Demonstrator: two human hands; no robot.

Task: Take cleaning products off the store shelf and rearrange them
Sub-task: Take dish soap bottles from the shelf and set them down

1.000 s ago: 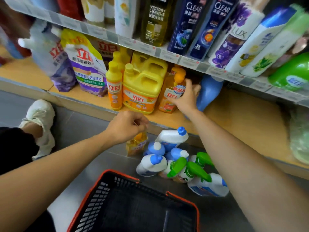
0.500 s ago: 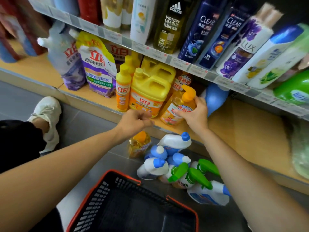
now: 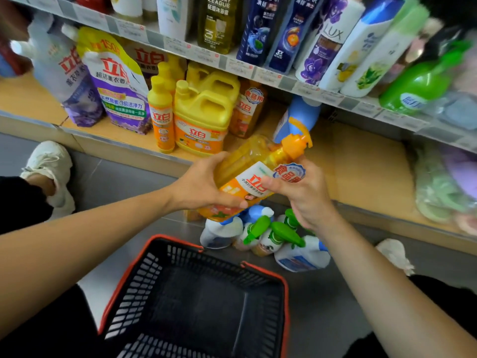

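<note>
Both hands had the orange pump bottle (image 3: 247, 177) between them, clear of the shelf (image 3: 361, 171) and slanted, its pump head up and away from the person, its base down towards the left wrist. The left hand (image 3: 204, 188) was curled round the lower body, thumb across the near side and fingers wrapped behind. The right hand (image 3: 304, 192) gripped higher up, thumb pressed on the label, fingers out of sight behind the bottle.

Straight beneath the hands, a huddle of spray bottles (image 3: 271, 236) lay on the floor, some tipped over. Nearer the person than either hand stood a black basket (image 3: 178, 242) with a red rim. Beyond the left hand's knuckles a yellow jug (image 3: 204, 117) stood on the shelf, and beyond the right hand a blue bottle (image 3: 296, 117).

It looked to me like the bottle was being passed or steadied on its way down. To do that well, I would have let one hand take the full weight round the body before the other let go, never lifting by the pump, which could twist or dribble. I would have brought it upright, then set it down beside the spray bottles rather than on top of them, since those already leaned and one knock could have toppled more.
</note>
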